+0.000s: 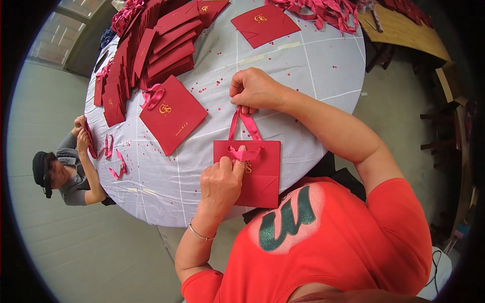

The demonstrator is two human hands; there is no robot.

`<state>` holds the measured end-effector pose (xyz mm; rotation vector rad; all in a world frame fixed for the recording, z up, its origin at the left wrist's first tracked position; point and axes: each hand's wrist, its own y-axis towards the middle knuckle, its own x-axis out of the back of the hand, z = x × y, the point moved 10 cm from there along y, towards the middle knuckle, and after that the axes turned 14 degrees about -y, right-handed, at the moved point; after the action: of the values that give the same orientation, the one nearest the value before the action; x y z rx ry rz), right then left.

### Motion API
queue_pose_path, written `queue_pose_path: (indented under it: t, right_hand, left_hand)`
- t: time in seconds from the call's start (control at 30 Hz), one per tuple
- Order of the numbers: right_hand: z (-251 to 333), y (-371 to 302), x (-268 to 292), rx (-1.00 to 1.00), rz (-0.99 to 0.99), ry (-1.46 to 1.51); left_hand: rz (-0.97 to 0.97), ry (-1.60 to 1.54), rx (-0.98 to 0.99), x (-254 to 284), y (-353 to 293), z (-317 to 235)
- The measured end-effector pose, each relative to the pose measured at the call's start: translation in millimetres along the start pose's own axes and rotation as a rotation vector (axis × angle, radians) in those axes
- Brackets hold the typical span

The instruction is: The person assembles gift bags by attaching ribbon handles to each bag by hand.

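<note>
A red paper gift bag [261, 187] with a gold emblem lies flat at the table's near edge in front of me. Above its top edge, my right hand [256, 91] pinches the upper end of a pink ribbon handle [248, 124], drawn taut into a narrow loop. My left hand [222, 183] rests on the bag's front, its fingers closed at a second pink ribbon [251, 153] that lies across the bag; its index finger and thumb are at this ribbon. To the left is another red bag [174, 115] with a pink ribbon bow at its top corner.
Rows of red bags [169, 45] are stacked at the far left of the round white-clothed table [212, 151]. A flat red bag [265, 25] and a heap of pink ribbons [326, 12] lie at the far side. A co-worker [70, 171] at the left holds a red bag. Small red dots are scattered about.
</note>
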<state>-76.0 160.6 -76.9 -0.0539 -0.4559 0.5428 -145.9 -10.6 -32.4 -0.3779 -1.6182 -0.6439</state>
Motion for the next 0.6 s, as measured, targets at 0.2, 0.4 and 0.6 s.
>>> queue_pose_path:
  t: [0.2,0.4,0.6]
  right_hand:
    - [-13,14,26,-0.006,-0.144,0.121]
    - [-12,15,28,-0.018,-0.180,0.099]
    - [2,6,20,-0.007,-0.003,0.255]
  left_hand:
    - [-0.055,-0.032,-0.148,3,-1,-11]
    - [-0.071,-0.011,-0.188,4,-1,-14]
    - [-0.181,-0.209,-0.008,13,-14,0]
